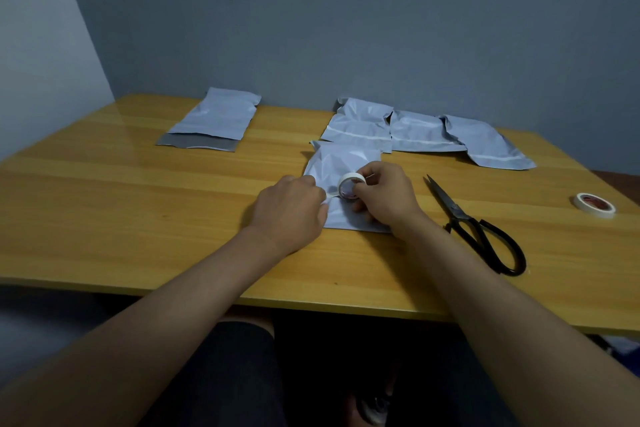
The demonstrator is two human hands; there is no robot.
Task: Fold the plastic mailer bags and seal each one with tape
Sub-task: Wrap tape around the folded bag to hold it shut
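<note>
A folded grey mailer bag (341, 163) lies on the wooden table (138, 211) in front of me. My right hand (384, 194) grips a white tape roll (349, 184) standing on edge over the bag. My left hand (291, 208) pinches the free tape end beside the roll, at the bag's left edge. Three folded bags with white tape strips (360, 125) (420, 132) (488, 146) lie in a row at the back right. An unfolded bag (218, 118) with its dark flap open lies at the back left.
Black scissors (474, 225) lie to the right of my right hand, blades pointing away. A second white tape roll (595, 205) lies flat near the table's right edge. A grey wall stands behind the table. My legs show under the front edge.
</note>
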